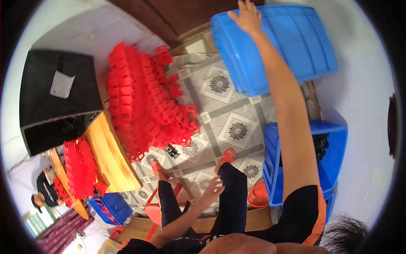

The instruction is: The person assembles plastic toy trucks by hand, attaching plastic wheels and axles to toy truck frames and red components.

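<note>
My right arm reaches far forward, and my right hand (248,17) lies at the upper left corner of a large blue plastic bin (292,42), fingers spread. The bin sits at a slant against the wall, its ribbed side showing; whether the fingertips hook its rim I cannot make out. Over my lap hangs my left hand (212,190), near my knee, its fingers loosely bent and apart with nothing in them. On the floor to the left rises a big pile of red plastic pieces (144,101), stacked in rows.
Beneath my right arm stands another blue bin (334,165) holding black parts (320,146). A small black part (171,151) lies on the floor by the pile. At left are a wooden table (112,156), a black box (59,89) and more red pieces (79,169). A person (47,188) is beyond.
</note>
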